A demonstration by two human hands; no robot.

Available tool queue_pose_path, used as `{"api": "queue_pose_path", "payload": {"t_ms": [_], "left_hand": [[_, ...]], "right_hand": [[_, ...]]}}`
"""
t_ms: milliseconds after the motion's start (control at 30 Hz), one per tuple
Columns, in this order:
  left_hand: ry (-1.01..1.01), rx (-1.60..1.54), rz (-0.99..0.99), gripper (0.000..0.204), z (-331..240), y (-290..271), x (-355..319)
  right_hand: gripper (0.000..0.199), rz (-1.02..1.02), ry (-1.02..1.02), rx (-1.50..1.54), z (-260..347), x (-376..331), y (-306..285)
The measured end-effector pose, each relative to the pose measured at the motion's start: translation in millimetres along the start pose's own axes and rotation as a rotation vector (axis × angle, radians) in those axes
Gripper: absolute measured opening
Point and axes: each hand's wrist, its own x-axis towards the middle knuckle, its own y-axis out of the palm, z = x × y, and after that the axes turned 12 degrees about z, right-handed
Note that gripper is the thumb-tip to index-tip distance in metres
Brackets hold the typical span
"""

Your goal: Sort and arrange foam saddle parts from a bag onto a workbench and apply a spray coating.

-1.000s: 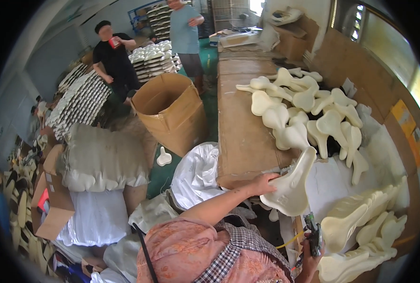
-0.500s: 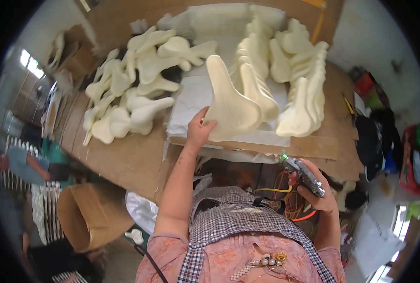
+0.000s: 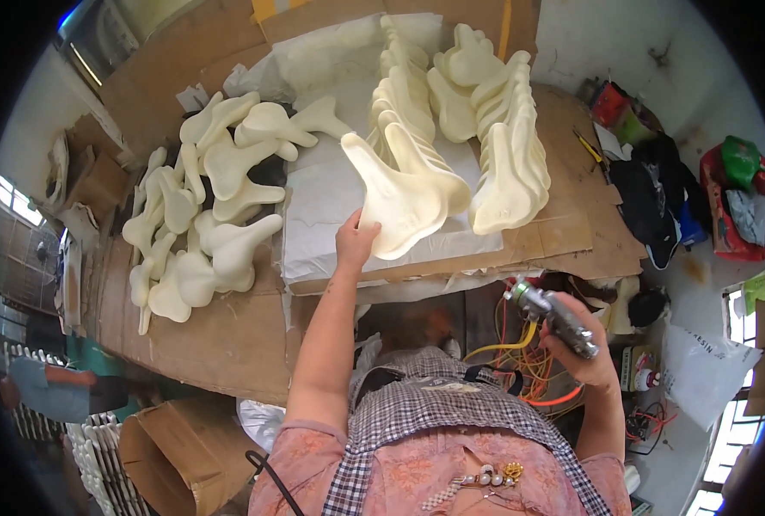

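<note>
My left hand (image 3: 356, 242) is closed on the near-left edge of a cream-coloured, bicycle-saddle-shaped foam piece (image 3: 404, 206), broad at one end with a narrow tapering nose. It leans at the near end of a row of like pieces (image 3: 408, 142) standing close together; I cannot tell whether it touches them. Lower right, my right hand (image 3: 582, 353) grips a metal spray gun (image 3: 563, 320) with a green ring near its nozzle, which points up and left, away from the row. A second row of saddle-shaped pieces (image 3: 511, 155) stands farther right.
A loose heap of such pieces (image 3: 227, 163) lies on the cardboard-covered table (image 3: 219, 353) at left. White sheeting (image 3: 322, 215) lies under the rows. A yellow hose (image 3: 503, 347) and tangled cords hang below the table edge. An open carton (image 3: 184, 456) and another person (image 3: 51, 391) are lower left.
The piece in my left hand has tilted leftward and come close against the near end of the row. My right hand still holds the spray gun in nearly the same place. The view has shifted.
</note>
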Motion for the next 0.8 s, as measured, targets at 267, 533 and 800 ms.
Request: {"api": "queue_pose_path", "payload": {"t_ms": [267, 533, 800], "left_hand": [[-0.064, 0.047, 0.059, 0.040, 18.8, -37.1, -0.5], [0.046, -0.364, -0.032, 0.040, 26.0, -62.9, 64.3], [0.033, 0.460, 0.102, 0.064, 55.3, 66.7, 91.6]], "right_hand": [[0.057, -0.167, -0.158, 0.196, 16.9, 20.7, 38.7], [0.051, -0.185, 0.146, -0.299, 8.9, 2.4, 48.2], [0.055, -0.399, -0.105, -0.021, 23.9, -4.3, 50.5]]}}
